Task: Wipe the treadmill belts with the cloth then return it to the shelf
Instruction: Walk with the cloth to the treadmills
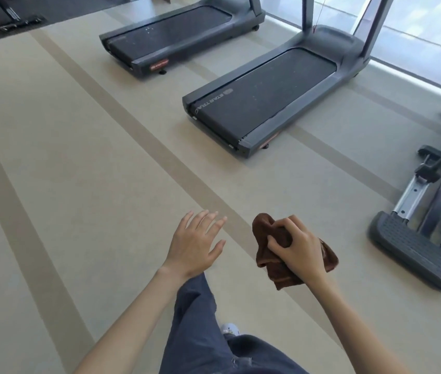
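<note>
A crumpled brown cloth [269, 255] hangs in front of me, gripped by my right hand [299, 245] above the beige floor. My left hand [196, 242] floats beside it with fingers spread and nothing in it. Two grey treadmills stand ahead. The nearer one has a dark belt [265, 94] up and to the right of my hands. The farther treadmill's belt [170, 29] lies at the upper middle. Both belts are some way from the cloth. No shelf is in view.
An elliptical trainer [427, 220] with a ribbed grey footplate stands at the right edge. Dark equipment [11, 17] sits on black flooring at the top left. A window wall [424, 31] runs behind the treadmills. My legs in blue jeans [203, 327] are below.
</note>
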